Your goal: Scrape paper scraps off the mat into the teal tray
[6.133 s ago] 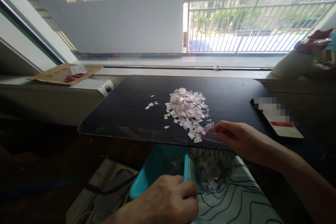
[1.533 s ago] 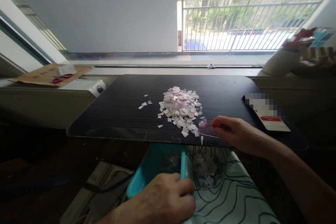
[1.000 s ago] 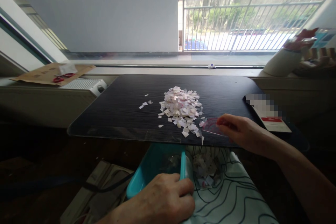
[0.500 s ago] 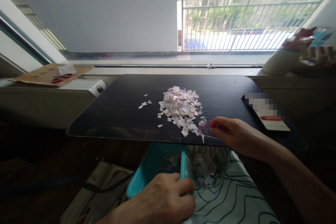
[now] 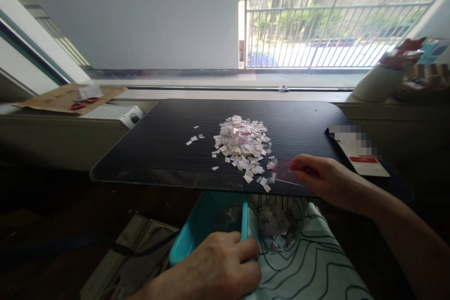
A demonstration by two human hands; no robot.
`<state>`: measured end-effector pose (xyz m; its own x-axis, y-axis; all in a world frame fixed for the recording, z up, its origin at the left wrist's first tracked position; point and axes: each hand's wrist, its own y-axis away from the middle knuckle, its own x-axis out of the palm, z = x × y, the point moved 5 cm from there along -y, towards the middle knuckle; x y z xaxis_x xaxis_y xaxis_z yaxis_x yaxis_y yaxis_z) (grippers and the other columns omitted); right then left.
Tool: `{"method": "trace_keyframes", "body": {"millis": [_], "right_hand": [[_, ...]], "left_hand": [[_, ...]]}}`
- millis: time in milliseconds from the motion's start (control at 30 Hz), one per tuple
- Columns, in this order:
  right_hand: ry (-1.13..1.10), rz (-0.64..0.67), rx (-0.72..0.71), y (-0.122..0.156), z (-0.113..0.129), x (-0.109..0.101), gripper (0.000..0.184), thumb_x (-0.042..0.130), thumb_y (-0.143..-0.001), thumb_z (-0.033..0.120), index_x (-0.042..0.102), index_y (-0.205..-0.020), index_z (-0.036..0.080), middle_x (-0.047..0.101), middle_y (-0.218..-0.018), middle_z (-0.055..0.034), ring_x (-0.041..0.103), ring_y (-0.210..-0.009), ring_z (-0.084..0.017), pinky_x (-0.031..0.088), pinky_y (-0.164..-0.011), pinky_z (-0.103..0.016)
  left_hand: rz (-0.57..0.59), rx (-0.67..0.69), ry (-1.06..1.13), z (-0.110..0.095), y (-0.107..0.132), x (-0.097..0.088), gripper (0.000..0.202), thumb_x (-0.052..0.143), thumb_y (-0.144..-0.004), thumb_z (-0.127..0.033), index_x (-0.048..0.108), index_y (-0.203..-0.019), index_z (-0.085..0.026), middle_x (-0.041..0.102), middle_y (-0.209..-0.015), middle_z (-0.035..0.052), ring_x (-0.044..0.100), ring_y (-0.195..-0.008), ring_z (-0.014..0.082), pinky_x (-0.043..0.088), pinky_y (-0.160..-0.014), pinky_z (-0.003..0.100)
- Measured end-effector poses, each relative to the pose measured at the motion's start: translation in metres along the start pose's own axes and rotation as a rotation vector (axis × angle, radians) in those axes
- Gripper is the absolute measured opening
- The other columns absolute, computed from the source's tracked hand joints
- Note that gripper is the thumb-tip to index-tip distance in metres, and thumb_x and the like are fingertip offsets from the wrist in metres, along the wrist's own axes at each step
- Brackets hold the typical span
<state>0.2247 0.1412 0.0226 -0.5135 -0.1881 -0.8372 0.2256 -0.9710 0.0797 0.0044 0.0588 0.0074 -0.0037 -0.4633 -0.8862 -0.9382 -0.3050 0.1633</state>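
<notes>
A heap of small white and pinkish paper pieces [image 5: 242, 139] lies on the dark table [image 5: 168, 150]. My right hand [image 5: 318, 176] pinches a thin see-through pink plastic piece [image 5: 283, 171], its free edge low over the tabletop beside the heap's near right side. A few loose bits lie by that edge, close to the table's front. Below, my left hand [image 5: 228, 262] is closed over the rim of a turquoise plastic tub [image 5: 191, 229], which is tucked under the table edge. Something dim and hard to make out sits inside the tub.
More paper bits lie in a wire-like round container [image 5: 277, 229] beside the tub, near patterned cloth [image 5: 309, 262]. A phone [image 5: 365, 164] rests on the table's right. On the left, red-handled scissors [image 5: 79, 105] lie on brown paper [image 5: 45, 98]. A cat figure [image 5: 383, 70] stands by the window.
My right hand has moved slightly right with the pink plastic piece, away from the heap. Several paper bits now show at the table's front edge. My left hand stays on the tub.
</notes>
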Motion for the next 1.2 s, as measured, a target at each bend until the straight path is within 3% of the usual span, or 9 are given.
{"method": "trace_keyframes", "body": {"millis": [233, 400, 533, 667, 900, 1200], "right_hand": [[0.019, -0.017, -0.003, 0.003, 0.007, 0.001, 0.020, 0.048, -0.092, 0.037, 0.060, -0.086, 0.023, 0.058, -0.069, 0.0034, 0.047, -0.060, -0.012, 0.036, -0.056, -0.023], [-0.006, 0.063, -0.021, 0.011, 0.008, 0.004, 0.020, 0.047, -0.093, 0.036, 0.060, -0.085, 0.024, 0.058, -0.067, 0.0042, 0.046, -0.058, -0.011, 0.035, -0.054, -0.023], [0.046, -0.018, 0.012, 0.011, 0.003, -0.003, 0.021, 0.047, -0.093, 0.038, 0.060, -0.085, 0.023, 0.060, -0.068, 0.0029, 0.049, -0.058, -0.012, 0.036, -0.054, -0.023], [0.078, -0.066, 0.021, 0.008, 0.000, -0.006, 0.022, 0.046, -0.093, 0.037, 0.061, -0.087, 0.023, 0.062, -0.070, 0.0017, 0.052, -0.060, -0.013, 0.037, -0.055, -0.024], [0.070, 0.010, 0.045, 0.016, 0.003, -0.008, 0.022, 0.047, -0.091, 0.037, 0.062, -0.084, 0.024, 0.063, -0.069, 0.0019, 0.053, -0.059, -0.013, 0.038, -0.054, -0.024], [-0.025, 0.066, 0.037, 0.021, 0.000, -0.004, 0.023, 0.047, -0.093, 0.039, 0.062, -0.086, 0.023, 0.058, -0.067, 0.0028, 0.046, -0.057, -0.012, 0.036, -0.050, -0.022]], "left_hand": [[0.012, -0.009, 0.011, -0.002, 0.000, -0.003, 0.019, 0.068, -0.087, -0.021, 0.052, -0.079, -0.017, 0.060, -0.095, 0.0028, 0.056, -0.072, 0.0171, 0.043, -0.059, 0.025], [0.044, -0.076, 0.011, -0.002, 0.000, -0.004, 0.015, 0.068, -0.086, -0.017, 0.054, -0.079, -0.017, 0.061, -0.096, 0.0031, 0.056, -0.075, 0.0183, 0.044, -0.062, 0.025], [0.094, -0.044, 0.011, -0.002, -0.002, -0.005, 0.013, 0.067, -0.087, -0.018, 0.055, -0.082, -0.017, 0.061, -0.100, 0.0039, 0.057, -0.076, 0.0185, 0.045, -0.060, 0.025], [0.070, -0.037, 0.013, -0.001, -0.001, -0.005, 0.013, 0.066, -0.088, -0.020, 0.055, -0.082, -0.017, 0.061, -0.098, 0.0035, 0.056, -0.075, 0.0182, 0.045, -0.061, 0.025], [0.010, -0.009, 0.032, -0.002, -0.001, -0.004, 0.016, 0.067, -0.086, -0.018, 0.052, -0.079, -0.018, 0.060, -0.095, 0.0034, 0.056, -0.073, 0.0174, 0.043, -0.058, 0.024], [0.032, -0.007, 0.015, -0.003, -0.002, -0.004, 0.015, 0.063, -0.088, -0.019, 0.050, -0.079, -0.018, 0.060, -0.096, 0.0042, 0.055, -0.073, 0.0178, 0.043, -0.059, 0.024]]}}
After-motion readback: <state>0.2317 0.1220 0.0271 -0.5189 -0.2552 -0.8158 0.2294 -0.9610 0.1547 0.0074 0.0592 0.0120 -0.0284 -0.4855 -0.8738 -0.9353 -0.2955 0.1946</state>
